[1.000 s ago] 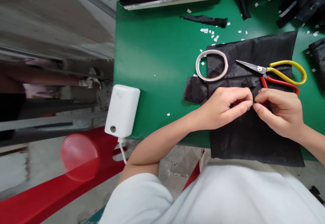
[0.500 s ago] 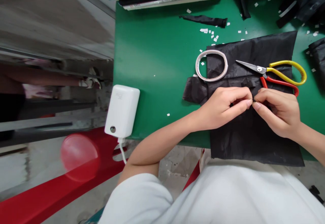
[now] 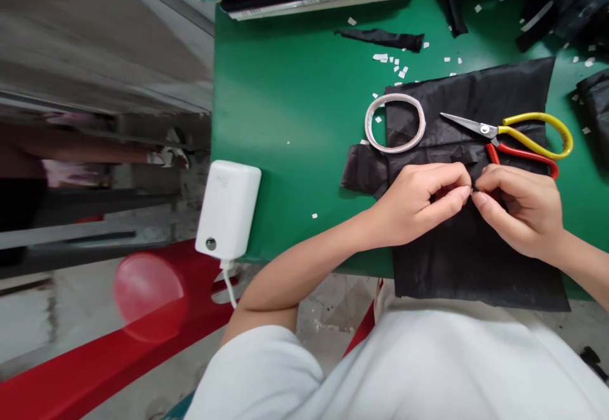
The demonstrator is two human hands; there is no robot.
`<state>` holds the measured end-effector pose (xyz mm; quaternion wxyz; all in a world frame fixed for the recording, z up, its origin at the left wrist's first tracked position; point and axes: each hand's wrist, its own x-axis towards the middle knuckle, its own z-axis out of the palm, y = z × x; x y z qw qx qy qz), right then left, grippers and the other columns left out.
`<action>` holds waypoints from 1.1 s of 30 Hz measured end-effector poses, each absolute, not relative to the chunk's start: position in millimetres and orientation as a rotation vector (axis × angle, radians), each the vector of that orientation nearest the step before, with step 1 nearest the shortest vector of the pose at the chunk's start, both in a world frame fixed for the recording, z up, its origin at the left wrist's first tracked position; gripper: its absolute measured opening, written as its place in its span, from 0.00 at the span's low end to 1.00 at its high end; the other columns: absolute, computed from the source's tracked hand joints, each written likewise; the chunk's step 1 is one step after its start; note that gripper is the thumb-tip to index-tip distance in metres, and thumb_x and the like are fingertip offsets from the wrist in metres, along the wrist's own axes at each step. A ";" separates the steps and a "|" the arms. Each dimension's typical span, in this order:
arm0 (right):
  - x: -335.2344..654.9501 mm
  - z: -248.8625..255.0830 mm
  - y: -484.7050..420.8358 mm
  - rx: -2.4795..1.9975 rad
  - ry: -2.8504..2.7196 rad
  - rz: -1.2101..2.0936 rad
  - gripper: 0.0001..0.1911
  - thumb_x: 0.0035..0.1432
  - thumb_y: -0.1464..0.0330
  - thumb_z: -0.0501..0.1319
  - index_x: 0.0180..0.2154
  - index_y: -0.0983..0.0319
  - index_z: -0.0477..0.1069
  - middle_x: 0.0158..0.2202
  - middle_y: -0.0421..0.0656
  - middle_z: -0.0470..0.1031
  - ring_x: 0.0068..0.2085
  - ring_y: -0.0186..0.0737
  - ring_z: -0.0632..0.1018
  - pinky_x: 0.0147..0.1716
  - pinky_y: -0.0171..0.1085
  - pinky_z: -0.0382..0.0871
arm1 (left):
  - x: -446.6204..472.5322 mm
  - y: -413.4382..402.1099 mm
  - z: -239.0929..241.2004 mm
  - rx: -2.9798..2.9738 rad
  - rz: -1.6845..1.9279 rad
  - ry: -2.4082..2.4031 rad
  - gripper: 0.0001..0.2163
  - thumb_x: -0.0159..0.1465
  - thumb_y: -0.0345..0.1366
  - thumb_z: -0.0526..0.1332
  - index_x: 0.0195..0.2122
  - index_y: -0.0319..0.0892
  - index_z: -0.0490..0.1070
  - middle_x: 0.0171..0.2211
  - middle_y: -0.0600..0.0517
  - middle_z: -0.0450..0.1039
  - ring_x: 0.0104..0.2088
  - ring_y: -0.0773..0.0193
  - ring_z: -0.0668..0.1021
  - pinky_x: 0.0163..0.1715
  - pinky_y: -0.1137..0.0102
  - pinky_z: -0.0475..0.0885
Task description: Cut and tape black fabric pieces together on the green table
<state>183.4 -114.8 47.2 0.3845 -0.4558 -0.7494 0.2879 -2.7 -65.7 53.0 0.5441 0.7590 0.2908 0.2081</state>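
Observation:
My left hand (image 3: 423, 203) and my right hand (image 3: 521, 207) meet fingertip to fingertip above a sheet of black fabric (image 3: 471, 268). Each pinches thumb against index finger on a small dark bit of the black fabric, mostly hidden by the fingers. The sheet lies over the table's front edge. Beyond my right hand rest scissors (image 3: 485, 130) with one yellow and one red handle, blades slightly apart. A roll of white tape (image 3: 421, 129) lies on its side, partly on the fabric, beyond my left hand. A folded black flap (image 3: 364, 169) sticks out at the left.
White paper bits (image 3: 402, 72) and a black strip (image 3: 380, 38) lie on the green table (image 3: 285, 90). Books (image 3: 323, 0) are stacked at the back. A white power bank (image 3: 228, 207) with a cable sits at the left edge, near a red chair (image 3: 143, 318). Black fabric (image 3: 580, 14) is heaped at far right.
Hardly anything differs. Both hands keep their pinch at the same spot, and the whole view has shifted very slightly.

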 end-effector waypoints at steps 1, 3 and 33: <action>183.5 47.9 -114.6 -1.159 -1.901 0.744 0.09 0.59 0.75 0.58 0.28 0.58 0.64 0.20 0.37 0.65 0.20 0.33 0.65 0.19 0.34 0.58 | -3.1 -65.6 53.8 1.795 0.494 0.685 0.11 0.69 0.39 0.54 0.29 0.41 0.64 0.25 0.56 0.65 0.26 0.70 0.67 0.30 0.73 0.63; 183.6 48.6 -114.6 -1.149 -1.897 0.756 0.09 0.60 0.75 0.57 0.28 0.58 0.64 0.20 0.37 0.64 0.20 0.33 0.65 0.19 0.34 0.58 | -3.8 -65.3 54.6 1.787 0.503 0.665 0.11 0.69 0.39 0.55 0.30 0.40 0.64 0.25 0.56 0.65 0.27 0.70 0.67 0.31 0.74 0.63; 182.6 43.0 -115.9 -1.123 -1.960 0.647 0.09 0.60 0.78 0.59 0.31 0.59 0.64 0.22 0.37 0.65 0.21 0.30 0.65 0.20 0.32 0.58 | -3.3 -64.8 50.3 1.800 0.529 0.647 0.09 0.68 0.33 0.55 0.29 0.40 0.63 0.24 0.57 0.61 0.26 0.71 0.65 0.30 0.73 0.60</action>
